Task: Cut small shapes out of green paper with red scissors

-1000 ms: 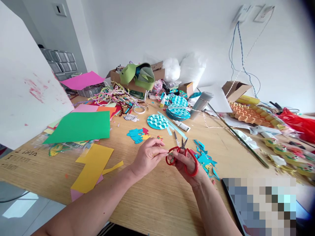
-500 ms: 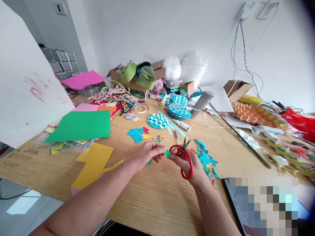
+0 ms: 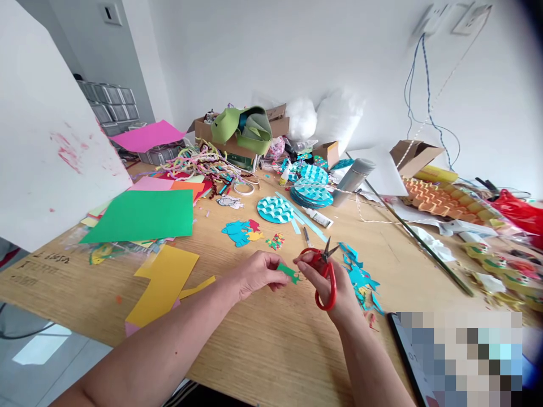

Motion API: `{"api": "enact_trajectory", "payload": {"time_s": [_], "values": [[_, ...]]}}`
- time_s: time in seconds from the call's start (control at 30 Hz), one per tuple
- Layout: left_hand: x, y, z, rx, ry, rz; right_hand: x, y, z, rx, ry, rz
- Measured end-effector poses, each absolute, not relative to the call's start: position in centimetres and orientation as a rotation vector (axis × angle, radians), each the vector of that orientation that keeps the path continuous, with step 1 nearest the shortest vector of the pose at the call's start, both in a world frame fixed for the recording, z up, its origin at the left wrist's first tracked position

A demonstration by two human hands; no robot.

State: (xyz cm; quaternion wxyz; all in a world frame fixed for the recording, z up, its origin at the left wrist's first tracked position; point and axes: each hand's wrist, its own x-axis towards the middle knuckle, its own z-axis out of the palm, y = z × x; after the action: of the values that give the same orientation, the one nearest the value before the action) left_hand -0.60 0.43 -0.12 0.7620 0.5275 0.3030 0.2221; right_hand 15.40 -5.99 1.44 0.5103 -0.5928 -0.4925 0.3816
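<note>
A small green paper piece (image 3: 289, 272) with notched edges is pinched in my left hand (image 3: 262, 275). My right hand (image 3: 328, 282) has its fingers through the handles of red-handled scissors (image 3: 326, 280), whose parted blades point away from me. The right thumb and fingertips are near the green piece's right end; I cannot tell if they touch it. Beyond the hands lie a blue paper fish (image 3: 236, 233), yellow and red cutouts, and a heap of tiny coloured paper bits (image 3: 275, 241). Blue paper scraps (image 3: 360, 274) lie right of the scissors.
Green card (image 3: 144, 217) and yellow paper (image 3: 165, 277) lie at left. A blue scalloped disc (image 3: 275, 210), a glue bottle (image 3: 319, 217) and a grey tumbler (image 3: 354, 180) stand farther back. A long green stick (image 3: 419, 243) and a phone (image 3: 407, 356) are at right.
My right fingers have moved off the green paper, which now shows more fully in my left hand. The scissors stay in my right hand. The view has shifted slightly.
</note>
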Motion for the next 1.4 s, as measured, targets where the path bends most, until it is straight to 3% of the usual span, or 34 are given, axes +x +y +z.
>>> {"api": "enact_trajectory", "payload": {"time_s": [0.13,0.33,0.8,1.4], "values": [[-0.6,0.6,-0.2,1.037,0.677,0.623,15.8,-5.9,1.5,-1.462,-1.125,0.773],[-0.5,0.9,-0.7,1.044,0.646,0.696,15.2,-6.1,1.1,-1.444,-1.225,0.915],[-0.2,0.4,-0.2,1.278,0.809,0.643,14.4,-6.1,1.4,-1.455,-1.291,0.934],[-0.2,0.3,-0.2,1.07,0.716,0.533,14.6,-6.2,1.0,-1.447,-1.265,0.86]]}}
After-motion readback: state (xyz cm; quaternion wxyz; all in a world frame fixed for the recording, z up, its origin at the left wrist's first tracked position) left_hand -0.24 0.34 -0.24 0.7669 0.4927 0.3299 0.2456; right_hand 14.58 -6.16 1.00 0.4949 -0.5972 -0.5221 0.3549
